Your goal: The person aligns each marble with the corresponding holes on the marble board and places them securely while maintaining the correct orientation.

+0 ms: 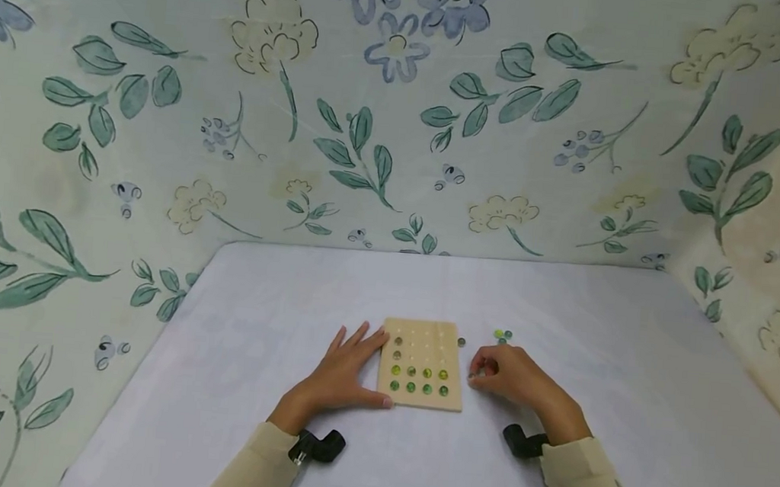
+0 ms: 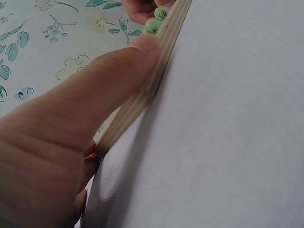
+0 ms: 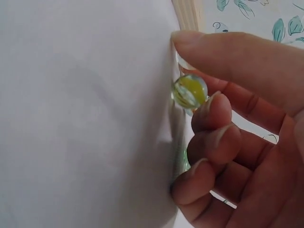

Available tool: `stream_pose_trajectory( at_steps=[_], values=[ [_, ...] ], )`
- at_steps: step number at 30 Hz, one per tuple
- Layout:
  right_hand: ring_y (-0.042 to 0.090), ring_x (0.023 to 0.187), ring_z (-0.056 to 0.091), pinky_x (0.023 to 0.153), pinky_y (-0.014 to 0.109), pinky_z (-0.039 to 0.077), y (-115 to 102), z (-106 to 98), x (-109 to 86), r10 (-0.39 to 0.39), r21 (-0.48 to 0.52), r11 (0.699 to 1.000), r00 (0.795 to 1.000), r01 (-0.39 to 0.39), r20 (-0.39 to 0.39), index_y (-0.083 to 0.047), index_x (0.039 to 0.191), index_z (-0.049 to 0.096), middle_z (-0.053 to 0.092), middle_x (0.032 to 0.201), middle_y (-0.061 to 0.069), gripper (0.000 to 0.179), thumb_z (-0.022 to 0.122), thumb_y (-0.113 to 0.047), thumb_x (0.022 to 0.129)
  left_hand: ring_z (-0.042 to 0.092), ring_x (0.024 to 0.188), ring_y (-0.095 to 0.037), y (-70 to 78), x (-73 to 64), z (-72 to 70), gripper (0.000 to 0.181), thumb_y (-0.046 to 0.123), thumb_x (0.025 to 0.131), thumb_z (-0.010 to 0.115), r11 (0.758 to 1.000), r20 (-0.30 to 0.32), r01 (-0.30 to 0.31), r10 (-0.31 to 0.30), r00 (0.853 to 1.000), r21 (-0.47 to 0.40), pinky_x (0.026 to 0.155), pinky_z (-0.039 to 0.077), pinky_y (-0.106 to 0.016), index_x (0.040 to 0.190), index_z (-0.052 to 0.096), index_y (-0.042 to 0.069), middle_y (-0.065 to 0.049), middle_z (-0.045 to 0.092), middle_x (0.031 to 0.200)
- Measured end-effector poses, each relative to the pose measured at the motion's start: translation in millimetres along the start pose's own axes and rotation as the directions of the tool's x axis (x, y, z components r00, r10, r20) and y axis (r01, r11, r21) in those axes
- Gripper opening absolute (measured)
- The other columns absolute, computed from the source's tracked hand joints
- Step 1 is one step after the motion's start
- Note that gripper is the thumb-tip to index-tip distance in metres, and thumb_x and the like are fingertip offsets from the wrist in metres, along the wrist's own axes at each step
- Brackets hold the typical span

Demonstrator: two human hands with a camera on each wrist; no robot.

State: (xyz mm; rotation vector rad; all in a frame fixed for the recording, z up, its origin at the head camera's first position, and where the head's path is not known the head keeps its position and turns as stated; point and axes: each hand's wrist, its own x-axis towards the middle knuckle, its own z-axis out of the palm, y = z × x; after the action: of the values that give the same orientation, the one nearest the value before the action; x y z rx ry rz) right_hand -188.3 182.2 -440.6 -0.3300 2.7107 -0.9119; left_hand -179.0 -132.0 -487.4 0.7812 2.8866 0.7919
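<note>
A pale wooden board (image 1: 429, 400) with rows of small holes lies on the white cloth. Green marbles (image 1: 410, 387) fill its two nearest rows, and two duller marbles (image 1: 398, 340) sit in the left column beyond them. My left hand (image 1: 331, 380) is spread at the board's left side, fingertips at its edge and thumb by the near corner. Right of the board, my right hand (image 1: 520, 380) has its fingers curled round a clear marble with a yellow swirl (image 3: 190, 91). In the right wrist view the thumb tip stands apart from this marble, which is against the fingertips.
One loose marble (image 1: 461, 342) lies just off the board's right edge. A small cluster of loose green marbles (image 1: 500, 334) lies beyond my right hand. Floral-patterned cloth (image 1: 366, 196) rises behind the white table (image 1: 291, 281) and along its sides.
</note>
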Motion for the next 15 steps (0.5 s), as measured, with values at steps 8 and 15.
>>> stream_pose_trajectory(
  at_steps=[8, 15],
  values=[
    [0.015, 0.064, 0.046, 0.055, 0.027, 0.038, 1.1, 0.4, -0.1, -0.088, -0.019, 0.996, 0.996, 0.088, -0.001, -0.016, 0.084, 0.065, 0.051, 0.066, -0.001, 0.012, 0.077, -0.014, 0.081, 0.007, 0.148, -0.022, -1.1, 1.2, -3.1, 0.112, 0.078, 0.068, 0.064, 1.000, 0.017, -0.016, 0.016, 1.000, -0.008, 0.117, -0.005, -0.049, 0.154, 0.026, 0.018, 0.004, 0.024, 0.158],
    [0.015, 0.066, 0.047, 0.057, 0.026, 0.040, -5.2, 0.3, 7.1, -0.136, 0.007, 0.991, 0.990, 0.136, -0.029, -0.017, 0.089, 0.064, 0.052, 0.069, -0.001, 0.012, 0.074, -0.015, 0.083, 0.005, 0.148, -0.019, -2.7, 1.3, -6.2, 0.113, 0.080, 0.068, 0.062, 1.000, 0.032, -0.002, 0.002, 0.999, 0.004, 0.117, -0.006, -0.045, 0.155, 0.023, 0.020, 0.007, 0.021, 0.159]
  ],
)
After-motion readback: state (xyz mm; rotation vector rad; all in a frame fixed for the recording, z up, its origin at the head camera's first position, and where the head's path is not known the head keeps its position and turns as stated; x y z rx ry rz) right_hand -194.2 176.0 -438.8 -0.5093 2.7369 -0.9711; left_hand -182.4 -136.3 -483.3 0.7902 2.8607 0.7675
